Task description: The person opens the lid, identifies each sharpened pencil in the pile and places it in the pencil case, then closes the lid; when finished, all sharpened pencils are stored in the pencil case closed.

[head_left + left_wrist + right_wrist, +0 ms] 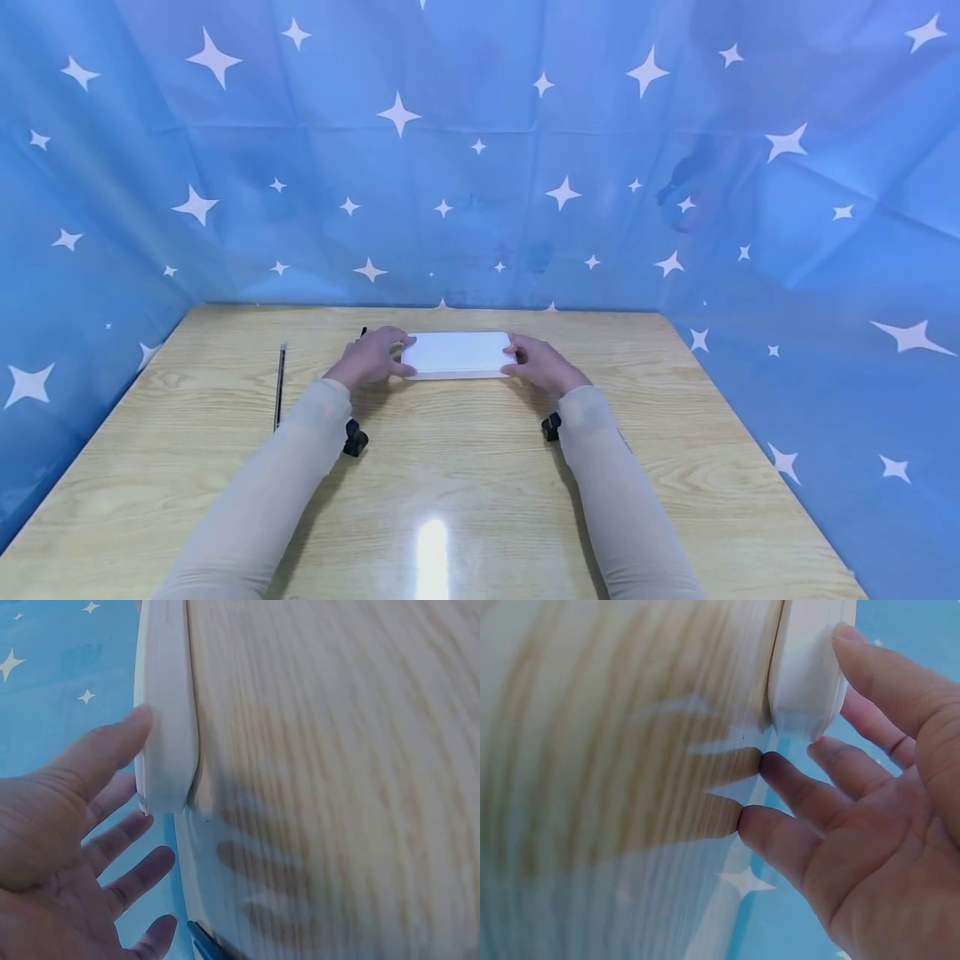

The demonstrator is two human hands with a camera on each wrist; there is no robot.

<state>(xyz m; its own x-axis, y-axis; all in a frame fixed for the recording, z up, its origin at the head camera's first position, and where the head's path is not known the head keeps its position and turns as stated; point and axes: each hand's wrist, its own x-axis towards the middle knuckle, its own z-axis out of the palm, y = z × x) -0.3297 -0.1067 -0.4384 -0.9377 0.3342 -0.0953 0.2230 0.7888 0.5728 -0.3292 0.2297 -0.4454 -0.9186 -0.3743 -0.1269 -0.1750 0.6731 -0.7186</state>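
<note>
A flat, white, oblong box (457, 354) lies crosswise near the back of the wooden table. My left hand (372, 357) holds its left end, thumb at the near edge and index finger at the far side. At the right end, my right hand (546, 363) grips it the same way. The left wrist view shows the thumb (124, 739) against the box's edge, with the other fingers spread below its end. In the right wrist view, the thumb (862, 656) touches the box (810, 671), while two lower fingertips meet the tabletop.
A dark pencil (280, 387) lies left of the left forearm. Beyond the left hand, a dark stick-like tip (363, 332) pokes out, mostly hidden. Blue cloth with white stars (480, 208) hangs behind the table (465, 467) and along its sides.
</note>
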